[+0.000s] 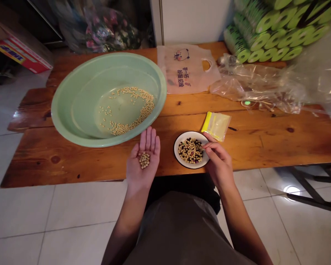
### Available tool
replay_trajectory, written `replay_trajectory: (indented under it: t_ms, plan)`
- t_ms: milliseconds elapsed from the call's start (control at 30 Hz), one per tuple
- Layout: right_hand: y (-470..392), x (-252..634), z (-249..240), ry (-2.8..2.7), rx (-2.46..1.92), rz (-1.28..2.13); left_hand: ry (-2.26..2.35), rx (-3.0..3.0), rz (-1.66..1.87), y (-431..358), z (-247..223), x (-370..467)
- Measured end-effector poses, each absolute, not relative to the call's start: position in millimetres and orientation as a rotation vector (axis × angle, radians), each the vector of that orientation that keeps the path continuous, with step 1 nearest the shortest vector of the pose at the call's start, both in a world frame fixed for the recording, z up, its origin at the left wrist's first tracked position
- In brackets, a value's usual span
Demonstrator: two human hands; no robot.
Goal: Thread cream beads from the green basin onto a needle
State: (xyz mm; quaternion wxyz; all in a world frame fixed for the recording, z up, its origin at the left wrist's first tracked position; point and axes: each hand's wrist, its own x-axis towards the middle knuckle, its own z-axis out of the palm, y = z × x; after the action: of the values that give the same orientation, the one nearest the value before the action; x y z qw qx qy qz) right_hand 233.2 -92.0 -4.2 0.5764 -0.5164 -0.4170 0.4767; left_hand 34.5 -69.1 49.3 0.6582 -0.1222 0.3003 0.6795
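Observation:
Palm up, my left hand [143,162] lies open in front of the basin, with a small heap of pale beads [144,160] resting in its palm. My right hand [218,156] is closed at the right rim of a white dish [177,159] with a dark edge. Its thumb and fingers pinch something thin, too small to make out clearly. Yellow and dark beads [190,150] fill the dish. A large green basin [79,99] stands at the left, with many pale beads [146,106] scattered over its bottom.
A small yellow-edged packet [217,125] lies behind the dish on the wooden table [99,162]. Farther back are a printed plastic bag [186,70], clear plastic wrapping [253,84] and stacked green rolls [264,40]. A red box [30,55] stands at the far left.

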Motion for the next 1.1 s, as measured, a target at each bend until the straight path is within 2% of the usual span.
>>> replay_trajectory:
  t_ms: [600, 1100]
  plan:
    - [-99.0, 227.2, 0.0, -0.644, -1.208, 1.375, 0.827, -0.382, 1.556, -70.2, 47.5, 30.5]
    - [-85.9, 254.5, -15.0, -0.638, -1.5, 1.335, 0.712, -0.462, 1.374, -77.3, 31.5, 25.7]
